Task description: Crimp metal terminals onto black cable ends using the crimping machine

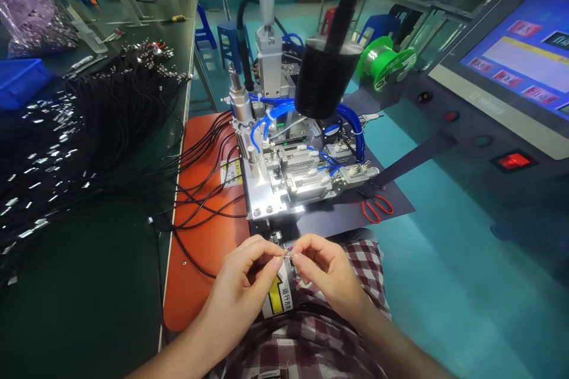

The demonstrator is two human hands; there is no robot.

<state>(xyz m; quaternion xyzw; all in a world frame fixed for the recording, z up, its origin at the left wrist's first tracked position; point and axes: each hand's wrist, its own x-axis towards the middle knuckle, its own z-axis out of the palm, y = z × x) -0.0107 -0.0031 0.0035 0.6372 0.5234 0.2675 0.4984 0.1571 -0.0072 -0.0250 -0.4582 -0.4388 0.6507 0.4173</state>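
Note:
Thin coloured wires (288, 252) show between my two hands, just in front of the machine. My left hand (249, 272) pinches them from the left with thumb and forefinger. From the right, the thumb and forefinger of my right hand (324, 266) close on the same small wires. The tips of the wires are too small to make out. Below the hands is a label with a yellow arrow (275, 296). A black cable (311, 309) runs across the checked shirt beneath my wrists. Straight ahead stands the metal machine (306, 172) with blue air tubes.
Black cables (115, 112) with metal ends lie heaped on the dark green table at left, some crossing the orange board (208, 249). Red-handled scissors (377, 209) lie right of the machine. A green solder spool (384, 62), a black nozzle (326, 77) and a touch screen (524, 59) stand beyond.

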